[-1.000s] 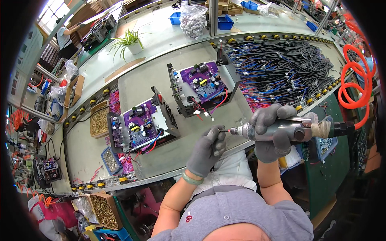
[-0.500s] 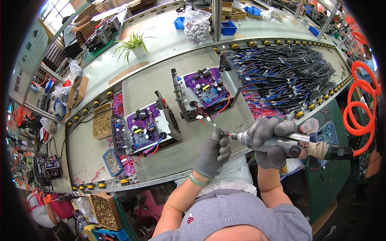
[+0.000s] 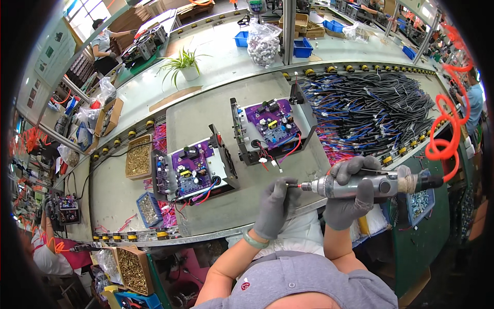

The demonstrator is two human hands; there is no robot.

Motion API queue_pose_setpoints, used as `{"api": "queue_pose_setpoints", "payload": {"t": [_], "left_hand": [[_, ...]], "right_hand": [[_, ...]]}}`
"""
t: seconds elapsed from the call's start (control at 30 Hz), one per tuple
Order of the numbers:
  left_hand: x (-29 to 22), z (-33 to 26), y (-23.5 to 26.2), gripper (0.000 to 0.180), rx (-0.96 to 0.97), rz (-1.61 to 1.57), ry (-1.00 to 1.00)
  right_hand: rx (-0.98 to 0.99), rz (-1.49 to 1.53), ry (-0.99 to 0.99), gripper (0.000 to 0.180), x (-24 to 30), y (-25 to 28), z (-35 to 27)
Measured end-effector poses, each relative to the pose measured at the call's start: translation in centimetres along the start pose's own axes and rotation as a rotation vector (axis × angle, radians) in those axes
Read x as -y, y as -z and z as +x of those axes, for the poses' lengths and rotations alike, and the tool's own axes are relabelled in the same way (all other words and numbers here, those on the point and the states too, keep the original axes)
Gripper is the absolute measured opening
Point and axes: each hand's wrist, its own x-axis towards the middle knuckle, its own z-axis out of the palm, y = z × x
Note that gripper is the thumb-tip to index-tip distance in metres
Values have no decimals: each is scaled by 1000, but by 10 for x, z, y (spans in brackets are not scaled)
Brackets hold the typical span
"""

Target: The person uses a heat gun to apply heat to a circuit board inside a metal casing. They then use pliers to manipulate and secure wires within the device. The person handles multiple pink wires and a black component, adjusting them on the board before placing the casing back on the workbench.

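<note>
Change: both gloved hands had drawn the driver lower, away from the upper board.
Right hand [image 3: 350,198]: grip clamped around the grey pneumatic screwdriver [image 3: 370,185], held level above the desk [image 3: 288,165] edge.
Left hand [image 3: 275,206]: fingertips pinched together at the driver's tip.
Nearby: purple circuit-board unit [image 3: 272,126]; second unit [image 3: 193,170].

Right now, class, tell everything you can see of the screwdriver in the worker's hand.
The screwdriver is a grey, metal-looking power tool with a thick barrel, lying level above the bench edge. Its thin bit points left, and the gloved left hand pinches the tip. The gloved right hand wraps the barrel. An orange coiled hose leads from its rear.
</note>
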Motion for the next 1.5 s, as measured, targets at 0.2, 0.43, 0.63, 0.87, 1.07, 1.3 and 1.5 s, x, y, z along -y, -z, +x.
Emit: {"api": "queue_pose_setpoints", "payload": {"t": [0.2, 0.43, 0.63, 0.87, 1.07, 1.3, 1.5], "left_hand": [[25, 81, 55, 32, -204, -271, -24], [18, 93, 23, 18, -78, -651, -12], [40, 105, 25, 13, 109, -868, -102], [21, 99, 15, 16, -84, -849, -119], [38, 112, 31, 16, 35, -791, -141], [73, 35, 31, 29, -53, -471, -65], [-46, -34, 33, 33, 368, 848, 26]], "right_hand": [[35, -45, 75, 42, 20, 17, 21], [6, -82, 16, 40, 25, 28, 8], [11, -95, -3, 41, 30, 37, 4], [-20, -90, -18, 42, 36, 50, -1], [-36, -81, -55, 40, 38, 48, -5], [19, -33, 22, 40, 44, 36, 17], [116, -47, 79, 42, 52, 29, 39]]}}
